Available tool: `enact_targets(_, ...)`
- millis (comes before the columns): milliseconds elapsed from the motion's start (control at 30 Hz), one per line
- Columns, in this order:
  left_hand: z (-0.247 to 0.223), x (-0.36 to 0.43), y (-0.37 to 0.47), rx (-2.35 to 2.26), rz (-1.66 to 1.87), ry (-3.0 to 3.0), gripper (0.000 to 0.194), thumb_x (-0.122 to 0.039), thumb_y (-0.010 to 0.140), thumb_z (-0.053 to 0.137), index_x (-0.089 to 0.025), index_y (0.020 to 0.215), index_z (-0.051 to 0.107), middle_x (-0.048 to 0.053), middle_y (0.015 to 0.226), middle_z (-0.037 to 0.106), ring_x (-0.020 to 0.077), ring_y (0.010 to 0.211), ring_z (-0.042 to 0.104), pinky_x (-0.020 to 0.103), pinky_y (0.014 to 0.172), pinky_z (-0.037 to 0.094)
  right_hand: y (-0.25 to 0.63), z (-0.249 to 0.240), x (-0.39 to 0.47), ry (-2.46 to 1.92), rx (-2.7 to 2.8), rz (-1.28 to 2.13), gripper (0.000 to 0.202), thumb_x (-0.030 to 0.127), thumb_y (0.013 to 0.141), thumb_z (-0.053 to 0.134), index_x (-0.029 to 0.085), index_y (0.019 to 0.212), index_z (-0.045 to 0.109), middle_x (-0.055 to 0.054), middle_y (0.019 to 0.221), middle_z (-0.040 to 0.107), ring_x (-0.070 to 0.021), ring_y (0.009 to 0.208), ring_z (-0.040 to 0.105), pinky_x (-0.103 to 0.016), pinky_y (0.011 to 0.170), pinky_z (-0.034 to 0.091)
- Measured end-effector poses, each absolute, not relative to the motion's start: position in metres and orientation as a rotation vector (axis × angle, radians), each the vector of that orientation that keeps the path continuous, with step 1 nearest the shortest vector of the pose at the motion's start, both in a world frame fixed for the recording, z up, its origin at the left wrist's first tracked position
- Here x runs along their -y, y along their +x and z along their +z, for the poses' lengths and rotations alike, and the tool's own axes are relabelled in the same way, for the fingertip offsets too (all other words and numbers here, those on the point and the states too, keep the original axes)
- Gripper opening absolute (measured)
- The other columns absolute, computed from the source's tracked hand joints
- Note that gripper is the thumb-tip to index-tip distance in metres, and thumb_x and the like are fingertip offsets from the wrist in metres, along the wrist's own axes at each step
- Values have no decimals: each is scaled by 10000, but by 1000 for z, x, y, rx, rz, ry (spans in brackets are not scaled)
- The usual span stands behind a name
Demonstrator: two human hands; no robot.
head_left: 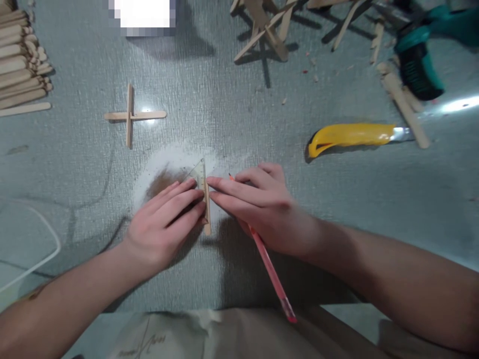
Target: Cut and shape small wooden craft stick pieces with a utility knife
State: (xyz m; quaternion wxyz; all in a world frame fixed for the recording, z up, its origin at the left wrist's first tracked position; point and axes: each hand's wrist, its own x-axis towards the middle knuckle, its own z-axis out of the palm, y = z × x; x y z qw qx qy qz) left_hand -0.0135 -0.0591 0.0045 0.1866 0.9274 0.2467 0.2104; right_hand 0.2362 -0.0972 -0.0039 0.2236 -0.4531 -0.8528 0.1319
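Note:
My left hand (168, 217) lies over a clear set square (202, 172). Its fingertips press the scale edge against a wooden craft stick (207, 227), which points nearly straight away from me. Much of the set square is hidden under the fingers. On the stick's other side, my right hand (262, 199) reaches in with its index and middle fingertips at the stick's edge. A red pencil (269, 269) is tucked in that hand, tip pointing away and eraser end toward me. Beyond my left hand, two crossed craft sticks (129, 115) rest on the table.
A pile of craft sticks (18, 65) is at the far left. Joined sticks (262, 30) stand at the back. A yellow utility knife (352, 137) lies to the right, below green-handled pliers (419, 60) and loose sticks (404, 107). A white cable (52, 234) curves at left.

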Motion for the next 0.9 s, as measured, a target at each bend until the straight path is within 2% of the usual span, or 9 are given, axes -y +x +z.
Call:
enact_targets(200, 0, 58, -13, -696, 631, 2598, 229, -156, 972, 719, -109, 1196, 696, 153, 1277, 744, 321, 1334, 666, 502, 1144, 597, 237, -4, 98, -1240, 2377, 359, 267, 29, 995, 568, 168, 1195, 679, -5, 1341, 768, -186, 966, 609, -432, 865, 381)
enact_targets(533, 0, 58, -12, -706, 627, 2572, 223, -147, 964, 725, -94, 1179, 698, 174, 1271, 741, 333, 1327, 671, 515, 1136, 599, 237, -3, 97, -1240, 2372, 325, 241, 60, 1041, 537, 165, 1187, 696, 6, 1332, 773, -180, 954, 597, -420, 863, 376)
enact_targets(700, 0, 58, -13, -726, 607, 2575, 221, -162, 980, 708, -141, 1200, 686, 143, 1287, 741, 307, 1343, 663, 497, 1138, 605, 236, -4, 98, -1250, 2366, 314, 251, 85, 1059, 513, 183, 1204, 693, 23, 1338, 770, -185, 946, 610, -426, 871, 385)
enact_targets(900, -1, 59, -13, -716, 606, 2572, 238, -132, 962, 722, -104, 1196, 692, 161, 1292, 730, 313, 1344, 660, 489, 1161, 582, 236, -1, 98, -1264, 2380, 319, 261, 70, 1042, 534, 197, 1204, 695, 14, 1337, 771, -199, 958, 634, -442, 858, 382)
